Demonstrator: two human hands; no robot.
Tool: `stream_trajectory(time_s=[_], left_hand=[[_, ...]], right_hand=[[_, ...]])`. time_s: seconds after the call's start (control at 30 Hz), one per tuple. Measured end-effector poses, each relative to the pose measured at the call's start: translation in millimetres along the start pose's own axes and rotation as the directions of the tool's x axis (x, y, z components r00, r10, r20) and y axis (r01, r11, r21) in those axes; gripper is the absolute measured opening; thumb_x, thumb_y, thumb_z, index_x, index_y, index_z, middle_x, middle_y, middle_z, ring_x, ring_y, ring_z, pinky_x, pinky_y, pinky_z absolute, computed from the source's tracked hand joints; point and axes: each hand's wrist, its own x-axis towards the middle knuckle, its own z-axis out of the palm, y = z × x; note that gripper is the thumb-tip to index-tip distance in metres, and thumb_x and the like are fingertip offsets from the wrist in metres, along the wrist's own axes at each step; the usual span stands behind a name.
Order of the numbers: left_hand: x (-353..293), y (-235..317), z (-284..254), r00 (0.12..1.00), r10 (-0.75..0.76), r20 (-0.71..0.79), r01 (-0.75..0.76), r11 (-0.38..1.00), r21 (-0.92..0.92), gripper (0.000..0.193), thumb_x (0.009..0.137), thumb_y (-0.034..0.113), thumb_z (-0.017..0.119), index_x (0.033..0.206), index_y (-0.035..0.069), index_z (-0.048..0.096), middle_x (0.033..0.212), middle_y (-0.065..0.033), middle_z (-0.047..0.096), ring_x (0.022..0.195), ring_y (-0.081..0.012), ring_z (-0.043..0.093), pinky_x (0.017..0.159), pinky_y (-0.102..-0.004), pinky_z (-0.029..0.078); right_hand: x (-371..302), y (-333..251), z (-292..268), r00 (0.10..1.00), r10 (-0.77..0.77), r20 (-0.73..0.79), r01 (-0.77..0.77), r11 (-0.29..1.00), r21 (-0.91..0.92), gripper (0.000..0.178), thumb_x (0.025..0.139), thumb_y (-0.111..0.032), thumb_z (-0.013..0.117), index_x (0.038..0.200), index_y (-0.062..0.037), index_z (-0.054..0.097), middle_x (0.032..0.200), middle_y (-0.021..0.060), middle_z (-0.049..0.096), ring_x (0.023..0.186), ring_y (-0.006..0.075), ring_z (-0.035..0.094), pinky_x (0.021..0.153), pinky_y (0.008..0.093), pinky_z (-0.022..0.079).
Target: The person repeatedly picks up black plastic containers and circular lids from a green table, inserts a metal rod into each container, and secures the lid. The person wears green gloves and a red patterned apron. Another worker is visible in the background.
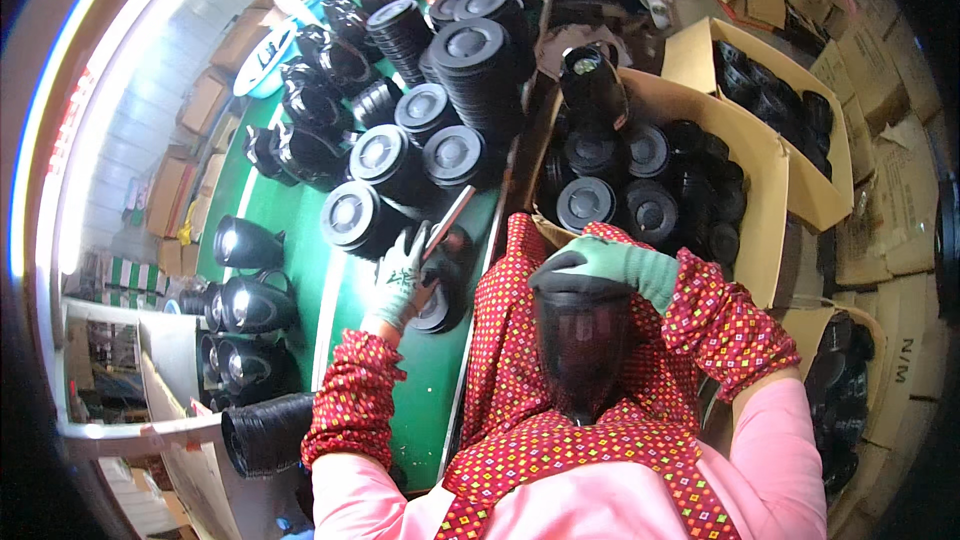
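Black jug (582,345), one only, is at the lower middle of the frame, in front of the red spotted apron (500,340). My right hand (600,270) is over its wide top, and I have the fingers curled around the rim, so it is held. My left hand (400,278) is left of the middle, by a thin strip (450,220) and some black round parts (437,310). I cannot tell if it grips them. Both hands wear pale green gloves with dark on them.

I count about eight round tops on the lid stacks (470,90) in the upper middle, on the green table (410,410). At the left, I see at least three more jugs (250,305). On the right, I count three boxes (755,180) of black parts. Four round lids (585,203) show well in the biggest one.

The held jug is dark, shiny and a bit see-through. It is wide at the top and gets thin toward the bottom, which points at the pink shirt (560,500).
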Motion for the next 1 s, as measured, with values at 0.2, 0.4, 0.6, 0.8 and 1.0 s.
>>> stream_trajectory(time_s=[0.2, 0.4, 0.6, 0.8, 1.0], left_hand=[[19.7, 0.7, 12.2, 0.998, 0.059, -0.016, -0.061, 0.981, -0.182, 0.073, 0.088, 0.008, 0.073, 0.157, 0.015, 0.050, 0.104, -0.0201, 0.067, 0.090, -0.0410, 0.070, 0.079, -0.0475, 0.056], [19.7, 88.3, -99.2, 0.981, 0.184, -0.053, -0.190, 0.900, -0.393, 0.068, 0.085, 0.003, 0.071, 0.151, 0.004, 0.055, 0.096, -0.0227, 0.068, 0.084, -0.0437, 0.069, 0.076, -0.0488, 0.055], [62.4, 144.4, -169.0, 0.834, 0.535, 0.134, -0.222, 0.548, -0.806, 0.088, 0.073, 0.033, 0.091, 0.148, -0.002, 0.058, 0.101, -0.0184, 0.067, 0.082, -0.0367, 0.070, 0.074, -0.0420, 0.056], [82.1, 220.2, -112.5, 0.640, 0.750, -0.167, -0.600, 0.352, -0.719, 0.054, 0.087, 0.034, 0.076, 0.132, 0.003, 0.067, 0.117, -0.0167, 0.062, 0.110, -0.0351, 0.062, 0.098, -0.0482, 0.049], [73.5, 293.4, -93.8, 0.797, 0.600, 0.065, -0.519, 0.736, -0.434, 0.035, 0.087, 0.029, 0.065, 0.115, 0.008, 0.066, 0.109, -0.0108, 0.061, 0.103, -0.0323, 0.062, 0.090, -0.0479, 0.047]], right_hand=[[-10.5, -0.6, 12.7, 0.911, -0.125, -0.392, 0.106, 0.992, -0.070, 0.028, 0.098, -0.016, 0.063, 0.121, -0.0025, 0.066, 0.113, 0.0192, 0.070, 0.112, 0.0362, 0.067, 0.098, 0.0445, 0.052], [-6.7, -51.1, -41.8, 0.685, -0.617, -0.388, 0.163, 0.648, -0.744, 0.056, 0.095, -0.020, 0.070, 0.151, -0.0207, 0.062, 0.165, 0.0158, 0.045, 0.153, 0.0428, 0.038, 0.128, 0.0558, 0.024], [23.6, 30.7, -46.6, 0.651, -0.638, -0.411, 0.497, 0.768, -0.403, 0.031, 0.098, -0.028, 0.064, 0.118, -0.0052, 0.071, 0.116, 0.0145, 0.067, 0.111, 0.0370, 0.062, 0.108, 0.0509, 0.044], [26.1, 66.5, -20.9, 0.576, -0.649, -0.497, 0.769, 0.637, 0.058, 0.026, 0.102, -0.017, 0.063, 0.126, -0.0052, 0.066, 0.127, 0.0168, 0.062, 0.131, 0.0392, 0.057, 0.116, 0.0501, 0.041], [26.3, 55.1, -22.8, 0.700, -0.634, -0.328, 0.714, 0.623, 0.319, 0.025, 0.104, -0.021, 0.060, 0.122, -0.0040, 0.065, 0.121, 0.0168, 0.063, 0.131, 0.0390, 0.055, 0.118, 0.0512, 0.037]])
